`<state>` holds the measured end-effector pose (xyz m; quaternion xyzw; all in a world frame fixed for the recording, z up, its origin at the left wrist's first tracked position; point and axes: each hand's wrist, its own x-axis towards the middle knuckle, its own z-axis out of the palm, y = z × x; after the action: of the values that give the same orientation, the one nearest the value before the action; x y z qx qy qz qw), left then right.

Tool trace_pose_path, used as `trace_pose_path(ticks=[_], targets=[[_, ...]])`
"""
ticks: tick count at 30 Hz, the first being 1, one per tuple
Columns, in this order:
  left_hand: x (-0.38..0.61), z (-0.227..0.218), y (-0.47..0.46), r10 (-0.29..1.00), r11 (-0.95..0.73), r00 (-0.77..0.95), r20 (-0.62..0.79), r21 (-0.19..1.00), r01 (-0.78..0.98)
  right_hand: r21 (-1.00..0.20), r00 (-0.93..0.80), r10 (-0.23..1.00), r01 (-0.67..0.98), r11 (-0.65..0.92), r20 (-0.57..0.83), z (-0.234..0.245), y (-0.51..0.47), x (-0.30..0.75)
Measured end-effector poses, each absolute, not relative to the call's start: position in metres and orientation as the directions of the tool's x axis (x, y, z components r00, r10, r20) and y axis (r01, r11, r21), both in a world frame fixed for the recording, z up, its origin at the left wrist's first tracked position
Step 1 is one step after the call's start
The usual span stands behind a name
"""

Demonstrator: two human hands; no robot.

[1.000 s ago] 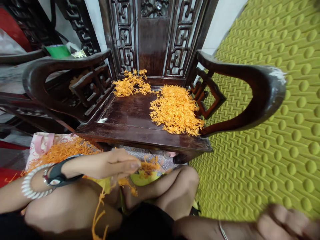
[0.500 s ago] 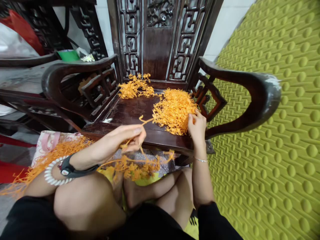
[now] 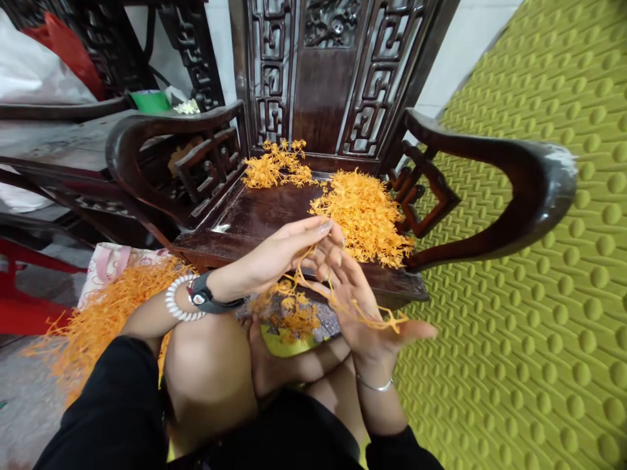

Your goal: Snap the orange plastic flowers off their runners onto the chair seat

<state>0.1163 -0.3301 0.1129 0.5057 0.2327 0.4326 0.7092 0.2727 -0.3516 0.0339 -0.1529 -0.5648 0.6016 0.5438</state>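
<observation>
My left hand [image 3: 294, 251], wearing a black watch and a white beaded bracelet, pinches a thin orange strand [image 3: 333, 294] of what look like dried cordyceps flowers. That strand trails down across my right hand [image 3: 357, 307], which is raised with its fingers spread and a thin silver bracelet on its wrist. Just below, a loose orange clump [image 3: 289, 313] lies over my lap. A large orange pile [image 3: 365, 219] rests on the dark wooden chair seat [image 3: 245, 219], close beyond my fingers, and a smaller pile [image 3: 277, 166] lies against the chair back.
A carved dark wood armchair frames the seat, with curved arms [image 3: 490, 156] on both sides. Another orange heap [image 3: 112, 307] sits on a bag with pink handles [image 3: 112, 264] at my left. Green dimpled matting [image 3: 529, 339] covers the floor at right. A red stool [image 3: 29, 294] stands far left.
My right hand has left the large pile and come back toward my left hand over my lap, with the orange strand now draped across it. My view has shifted slightly.
</observation>
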Motion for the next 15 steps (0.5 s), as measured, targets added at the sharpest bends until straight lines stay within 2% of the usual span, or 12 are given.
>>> trace_pose_path(ticks=[4,10,15], targets=[[0.119,0.110,-0.322,0.872,0.038,0.456,0.178,0.904,-0.426,-0.854,-0.402,0.830,-0.496,0.157,0.386,0.014,-0.356,0.266],[0.121,0.109,-0.318,0.865,-0.006,0.438,0.246,0.877,-0.481,-0.925,-0.443,0.830,-0.320,0.207,0.339,-0.008,-0.354,0.261],[0.126,0.104,-0.318,0.872,-0.040,0.406,0.274,0.866,-0.499,-0.946,-0.622,0.748,-0.322,0.023,0.230,-0.018,-0.355,0.263]])
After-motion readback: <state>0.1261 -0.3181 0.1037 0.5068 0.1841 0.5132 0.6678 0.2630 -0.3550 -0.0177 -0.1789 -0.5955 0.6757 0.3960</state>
